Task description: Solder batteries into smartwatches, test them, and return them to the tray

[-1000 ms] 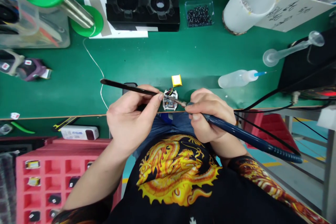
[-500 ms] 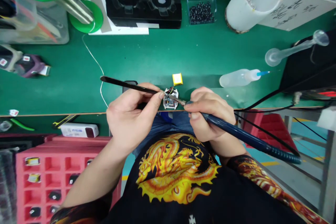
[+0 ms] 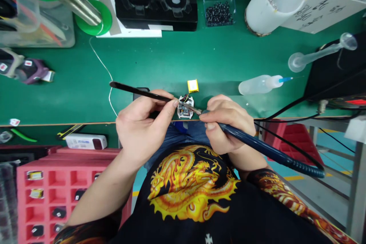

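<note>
Left hand (image 3: 144, 126) is clamping slim black tweezers (image 3: 133, 90), right hand (image 3: 228, 120) a glossy blue soldering iron (image 3: 257, 145) — tapered metal tip (image 3: 192, 108) is angling over the white-framed circuit board (image 3: 185, 112), near edge of the worktop (image 3: 214, 61). Operator should be bracing wrists — keeping heat off the boxy yellow battery (image 3: 193, 85) and its thin wires (image 3: 185, 98).

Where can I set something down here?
Bare green tabletop lies between the black rectangular tray and yellow square pouch, flanked by the thin pale wire and translucent bottle. It's crowded around the white-framed circuit board, between left hand and right hand.
</note>
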